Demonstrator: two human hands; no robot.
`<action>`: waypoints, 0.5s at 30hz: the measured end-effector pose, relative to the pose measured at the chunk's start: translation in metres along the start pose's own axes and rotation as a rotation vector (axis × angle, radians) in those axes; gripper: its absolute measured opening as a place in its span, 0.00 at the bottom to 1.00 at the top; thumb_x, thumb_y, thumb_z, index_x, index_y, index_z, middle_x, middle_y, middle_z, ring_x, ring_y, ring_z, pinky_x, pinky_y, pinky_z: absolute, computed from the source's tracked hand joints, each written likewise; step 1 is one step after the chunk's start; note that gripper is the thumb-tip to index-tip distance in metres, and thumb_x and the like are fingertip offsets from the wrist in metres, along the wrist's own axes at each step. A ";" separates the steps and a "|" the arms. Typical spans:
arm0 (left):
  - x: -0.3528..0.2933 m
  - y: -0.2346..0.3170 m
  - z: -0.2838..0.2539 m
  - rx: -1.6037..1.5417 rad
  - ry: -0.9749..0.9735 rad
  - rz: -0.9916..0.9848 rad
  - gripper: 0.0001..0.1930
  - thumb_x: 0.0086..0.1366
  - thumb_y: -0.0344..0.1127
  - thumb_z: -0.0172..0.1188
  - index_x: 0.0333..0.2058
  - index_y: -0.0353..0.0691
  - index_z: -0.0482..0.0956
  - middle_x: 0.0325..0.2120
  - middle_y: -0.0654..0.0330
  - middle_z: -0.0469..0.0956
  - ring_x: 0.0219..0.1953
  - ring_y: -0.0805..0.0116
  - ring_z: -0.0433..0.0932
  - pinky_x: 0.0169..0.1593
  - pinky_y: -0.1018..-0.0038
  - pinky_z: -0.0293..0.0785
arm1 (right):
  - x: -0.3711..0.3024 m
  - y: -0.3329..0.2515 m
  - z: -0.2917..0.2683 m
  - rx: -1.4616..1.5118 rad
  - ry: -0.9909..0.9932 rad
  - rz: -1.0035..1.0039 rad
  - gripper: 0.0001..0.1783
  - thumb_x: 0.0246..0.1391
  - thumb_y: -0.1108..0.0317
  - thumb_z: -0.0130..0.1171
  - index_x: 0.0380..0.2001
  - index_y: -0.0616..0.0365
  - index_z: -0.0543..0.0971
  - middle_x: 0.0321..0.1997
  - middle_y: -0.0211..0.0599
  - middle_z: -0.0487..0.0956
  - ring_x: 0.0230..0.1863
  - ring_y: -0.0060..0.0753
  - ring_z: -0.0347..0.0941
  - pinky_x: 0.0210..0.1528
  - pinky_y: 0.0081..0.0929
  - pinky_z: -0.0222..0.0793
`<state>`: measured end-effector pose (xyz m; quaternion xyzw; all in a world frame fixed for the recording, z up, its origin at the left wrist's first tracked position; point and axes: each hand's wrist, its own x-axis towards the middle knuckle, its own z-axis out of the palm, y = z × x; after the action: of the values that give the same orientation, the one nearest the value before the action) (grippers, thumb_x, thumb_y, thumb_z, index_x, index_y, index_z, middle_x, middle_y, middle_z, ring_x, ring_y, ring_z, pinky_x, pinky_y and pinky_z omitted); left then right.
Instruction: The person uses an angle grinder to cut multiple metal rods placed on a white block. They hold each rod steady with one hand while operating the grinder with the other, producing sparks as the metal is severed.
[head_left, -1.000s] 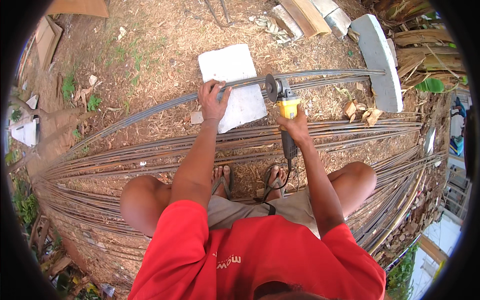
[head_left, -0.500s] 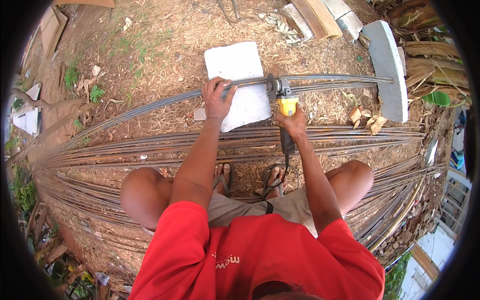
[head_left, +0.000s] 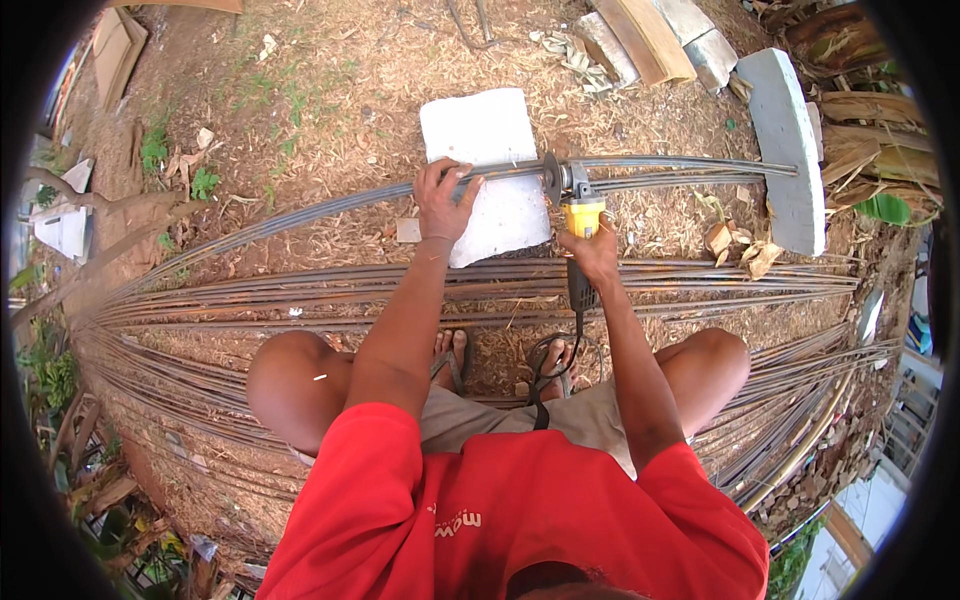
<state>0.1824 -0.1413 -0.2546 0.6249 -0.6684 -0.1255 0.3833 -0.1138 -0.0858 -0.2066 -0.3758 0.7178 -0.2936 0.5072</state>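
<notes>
My right hand (head_left: pixel 597 253) grips the yellow body of an angle grinder (head_left: pixel 584 217), its black handle and cord hanging down toward my feet. The grinder's disc (head_left: pixel 551 178) stands upright across a bundle of thin steel rods (head_left: pixel 340 208), just past the right edge of a white slab (head_left: pixel 478 125). Left of the disc, my left hand (head_left: pixel 444 203) is closed over the rods where they cross that slab. The undersides of its fingers are hidden. At their right ends the rods rest on a grey concrete slab (head_left: pixel 788 150). Whether the disc spins cannot be told.
More long steel rods (head_left: pixel 420 290) lie on the ground between the slab and my sandalled feet, fanning out on both sides. The black cord (head_left: pixel 578 325) runs by my right foot. Wooden boards (head_left: pixel 645 40) and blocks lie at the far right, near dry plant stalks (head_left: pixel 865 145).
The whole view has shifted slightly, with things sitting a little lower and to the right. Both hands keep their places on the rods and the grinder. A small pale streak now shows over my left knee.
</notes>
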 end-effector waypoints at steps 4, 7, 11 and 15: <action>0.001 -0.001 -0.001 -0.022 -0.006 0.006 0.16 0.69 0.49 0.77 0.48 0.47 0.89 0.52 0.60 0.79 0.59 0.52 0.76 0.68 0.51 0.68 | 0.010 0.014 0.006 -0.028 0.054 -0.017 0.37 0.48 0.64 0.82 0.59 0.69 0.79 0.45 0.41 0.91 0.41 0.30 0.86 0.44 0.30 0.84; 0.002 -0.001 -0.001 -0.021 0.015 0.024 0.16 0.68 0.47 0.78 0.48 0.47 0.90 0.51 0.59 0.79 0.58 0.52 0.76 0.67 0.50 0.68 | 0.014 0.024 0.008 0.102 0.009 -0.092 0.38 0.47 0.62 0.83 0.58 0.69 0.80 0.45 0.43 0.91 0.41 0.34 0.87 0.46 0.34 0.84; 0.002 0.000 -0.001 -0.040 0.053 0.042 0.15 0.67 0.45 0.78 0.47 0.47 0.90 0.50 0.60 0.80 0.57 0.52 0.76 0.66 0.51 0.69 | 0.023 0.035 0.009 0.000 0.041 -0.197 0.34 0.48 0.68 0.80 0.57 0.67 0.79 0.44 0.40 0.88 0.40 0.31 0.84 0.43 0.32 0.81; 0.003 0.001 -0.002 -0.055 0.062 0.042 0.15 0.67 0.46 0.79 0.47 0.47 0.90 0.50 0.60 0.80 0.56 0.53 0.76 0.65 0.51 0.70 | 0.034 0.046 0.013 0.012 0.024 -0.276 0.29 0.53 0.82 0.74 0.56 0.64 0.75 0.40 0.33 0.82 0.32 0.24 0.78 0.30 0.27 0.75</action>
<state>0.1834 -0.1429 -0.2519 0.6037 -0.6653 -0.1165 0.4235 -0.1195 -0.0895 -0.2645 -0.4644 0.6634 -0.3694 0.4558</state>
